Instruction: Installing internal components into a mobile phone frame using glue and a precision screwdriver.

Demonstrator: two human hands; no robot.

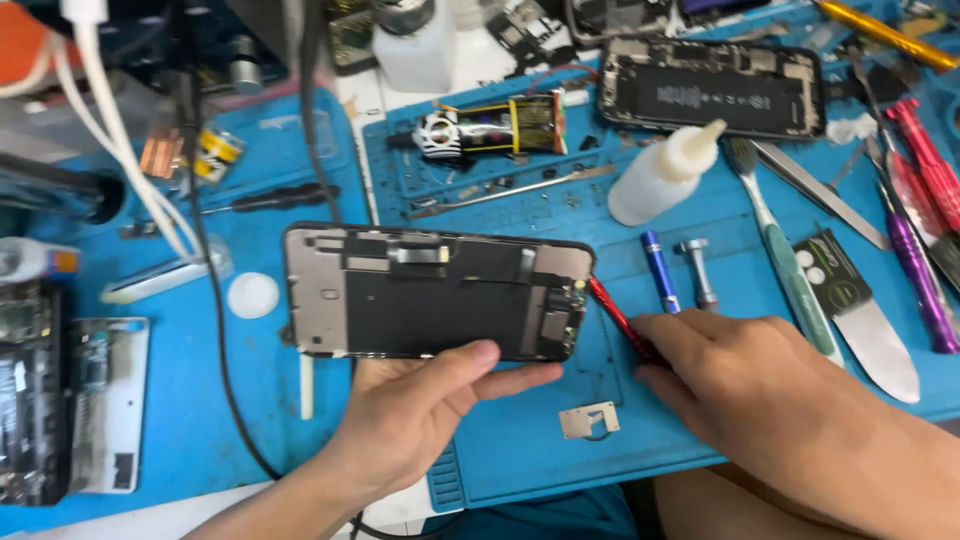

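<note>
My left hand (425, 405) holds an opened phone screen assembly (435, 292) by its near edge, back side up, showing metal shielding and flex cables. My right hand (745, 385) grips a red-handled screwdriver (618, 315). Its tip touches the right end of the assembly, at the small connector area. A small metal bracket (589, 420) lies on the blue mat (520, 465) just below the two hands.
At the back lies a second opened phone body (712, 90). A white squeeze bottle (662, 172), toothbrush (780, 235), blue bit (659, 270), steel bit (699, 272), pry tools (860, 310) and purple and red screwdrivers (925, 230) crowd the right. Circuit boards (70, 400) sit left.
</note>
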